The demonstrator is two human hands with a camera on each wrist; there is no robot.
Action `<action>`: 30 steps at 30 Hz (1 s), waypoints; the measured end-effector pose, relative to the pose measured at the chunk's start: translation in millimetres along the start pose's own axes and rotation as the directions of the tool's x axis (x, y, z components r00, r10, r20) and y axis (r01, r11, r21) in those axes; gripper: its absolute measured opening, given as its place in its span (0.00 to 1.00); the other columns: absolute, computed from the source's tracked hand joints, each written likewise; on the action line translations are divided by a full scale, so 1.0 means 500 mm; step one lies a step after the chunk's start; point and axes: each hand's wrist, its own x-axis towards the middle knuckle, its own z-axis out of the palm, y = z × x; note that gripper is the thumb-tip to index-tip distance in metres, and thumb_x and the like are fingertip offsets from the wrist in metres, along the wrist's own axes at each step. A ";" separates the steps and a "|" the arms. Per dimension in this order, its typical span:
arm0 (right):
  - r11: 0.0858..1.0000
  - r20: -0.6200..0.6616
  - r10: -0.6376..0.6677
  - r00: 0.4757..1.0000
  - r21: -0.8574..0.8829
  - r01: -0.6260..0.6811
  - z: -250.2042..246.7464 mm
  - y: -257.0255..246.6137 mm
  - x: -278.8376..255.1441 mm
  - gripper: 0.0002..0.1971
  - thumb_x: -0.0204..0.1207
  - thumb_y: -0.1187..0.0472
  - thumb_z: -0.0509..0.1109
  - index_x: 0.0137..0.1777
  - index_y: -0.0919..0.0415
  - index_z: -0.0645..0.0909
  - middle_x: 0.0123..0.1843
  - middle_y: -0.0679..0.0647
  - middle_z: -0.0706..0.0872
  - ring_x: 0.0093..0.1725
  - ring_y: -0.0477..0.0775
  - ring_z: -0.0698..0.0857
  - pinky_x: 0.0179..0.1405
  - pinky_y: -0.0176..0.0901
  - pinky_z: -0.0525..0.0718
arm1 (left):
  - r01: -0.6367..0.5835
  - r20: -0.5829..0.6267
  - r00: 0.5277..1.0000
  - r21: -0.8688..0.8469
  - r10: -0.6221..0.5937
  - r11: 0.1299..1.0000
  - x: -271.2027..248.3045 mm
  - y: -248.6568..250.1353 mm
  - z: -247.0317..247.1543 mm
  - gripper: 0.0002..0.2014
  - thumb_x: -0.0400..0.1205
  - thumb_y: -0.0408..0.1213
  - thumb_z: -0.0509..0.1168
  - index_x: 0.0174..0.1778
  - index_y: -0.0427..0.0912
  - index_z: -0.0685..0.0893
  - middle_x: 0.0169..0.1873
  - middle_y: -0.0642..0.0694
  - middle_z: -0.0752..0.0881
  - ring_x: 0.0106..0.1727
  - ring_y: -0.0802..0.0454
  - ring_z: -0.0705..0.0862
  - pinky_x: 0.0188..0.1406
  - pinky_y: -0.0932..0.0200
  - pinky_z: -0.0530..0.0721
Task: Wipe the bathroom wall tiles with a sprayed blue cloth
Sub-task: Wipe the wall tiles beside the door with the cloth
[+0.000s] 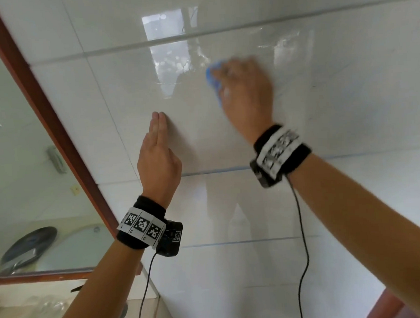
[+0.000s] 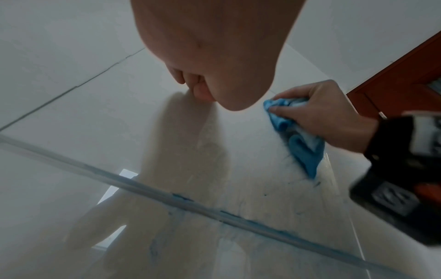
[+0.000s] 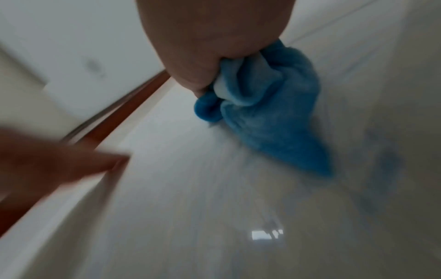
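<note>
To my left hangs a mirror [image 1: 21, 149] in a red-brown wooden frame [image 1: 56, 132]. In its glass I see a white basin [image 1: 70, 248], a dark round thing [image 1: 28, 243] beside it that I can't make out, and a small fitting [image 1: 55, 159] higher up. At my near right stands a red-brown door frame [image 1: 405, 292], also showing far right in my left wrist view [image 2: 393, 83].
</note>
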 end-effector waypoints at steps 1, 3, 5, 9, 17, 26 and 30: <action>0.997 -0.027 0.083 0.996 -0.004 -0.083 -0.011 0.010 0.038 0.12 0.72 0.66 0.77 0.52 0.52 0.90 0.50 0.51 0.90 0.47 0.60 0.86 0.40 0.49 0.83 | -0.004 0.001 1.000 -0.003 0.004 1.000 -0.001 0.000 -0.002 0.42 0.77 0.15 0.52 0.91 0.39 0.61 0.90 0.40 0.63 0.89 0.45 0.66 0.82 0.44 0.76; 0.986 -0.075 0.164 0.984 0.025 -0.163 -0.017 0.002 0.053 0.12 0.69 0.67 0.78 0.51 0.54 0.90 0.49 0.52 0.89 0.47 0.61 0.86 0.37 0.49 0.86 | -0.009 0.008 1.000 -0.016 0.009 1.000 -0.001 0.000 -0.005 0.42 0.76 0.15 0.52 0.91 0.38 0.61 0.89 0.40 0.64 0.89 0.45 0.66 0.81 0.42 0.77; 0.993 -0.070 0.099 0.993 0.067 -0.094 0.009 -0.042 -0.018 0.12 0.74 0.69 0.75 0.55 0.55 0.91 0.51 0.54 0.90 0.47 0.63 0.87 0.43 0.51 0.87 | -0.003 0.015 1.000 -0.028 0.003 1.000 0.001 -0.003 -0.006 0.43 0.75 0.15 0.52 0.91 0.38 0.62 0.89 0.41 0.64 0.89 0.46 0.66 0.80 0.42 0.78; 0.929 0.142 -0.336 0.931 0.215 0.303 0.053 -0.153 -0.263 0.10 0.82 0.69 0.73 0.59 0.59 0.89 0.56 0.56 0.89 0.50 0.62 0.85 0.49 0.54 0.82 | -0.011 0.037 0.999 -0.043 0.012 0.999 -0.005 -0.011 -0.012 0.42 0.76 0.16 0.52 0.90 0.41 0.63 0.89 0.43 0.65 0.87 0.47 0.69 0.77 0.46 0.81; 0.979 0.047 -0.191 0.981 0.079 0.187 0.027 -0.056 -0.101 0.13 0.80 0.69 0.71 0.58 0.55 0.92 0.54 0.56 0.92 0.49 0.63 0.88 0.47 0.54 0.84 | -0.028 0.092 0.995 0.002 0.028 1.000 -0.002 -0.036 -0.030 0.47 0.72 0.14 0.52 0.91 0.45 0.64 0.89 0.47 0.67 0.84 0.45 0.73 0.68 0.51 0.83; 0.984 -0.046 -0.002 0.999 0.180 0.010 0.032 -0.064 -0.131 0.12 0.83 0.69 0.71 0.61 0.54 0.89 0.56 0.56 0.91 0.50 0.64 0.89 0.49 0.53 0.87 | -0.014 0.006 1.000 -0.055 0.014 0.998 -0.007 -0.020 0.005 0.45 0.73 0.12 0.50 0.90 0.42 0.66 0.88 0.42 0.68 0.89 0.49 0.66 0.78 0.49 0.80; 0.938 0.163 -0.264 0.951 0.271 0.214 0.037 -0.121 -0.332 0.10 0.87 0.68 0.70 0.61 0.58 0.90 0.58 0.54 0.91 0.50 0.61 0.88 0.44 0.54 0.84 | -0.085 0.068 0.994 -0.009 0.085 0.996 -0.005 -0.053 -0.023 0.45 0.73 0.13 0.53 0.90 0.46 0.66 0.88 0.46 0.69 0.86 0.48 0.72 0.67 0.57 0.82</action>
